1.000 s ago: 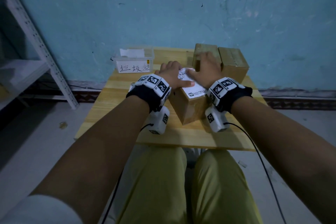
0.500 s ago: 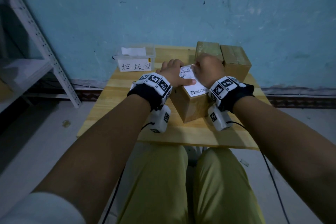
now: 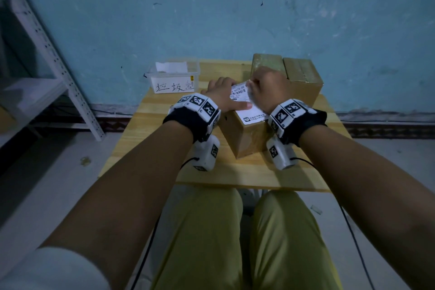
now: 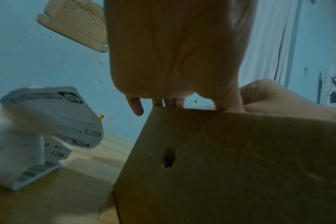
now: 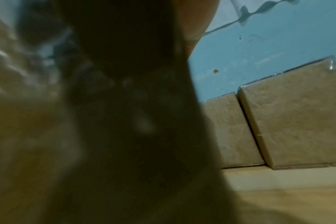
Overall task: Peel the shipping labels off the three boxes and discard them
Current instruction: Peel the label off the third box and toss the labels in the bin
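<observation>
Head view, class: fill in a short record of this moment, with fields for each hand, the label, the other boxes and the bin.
left hand: rests flat on the front box, steadying it
right hand: pinches the far edge of the shipping label
label state: far corner lifted, the rest on the box top
two rear boxes: side by side at the wall, no labels visible
clear bin: far left on the table, holds white paper
</observation>
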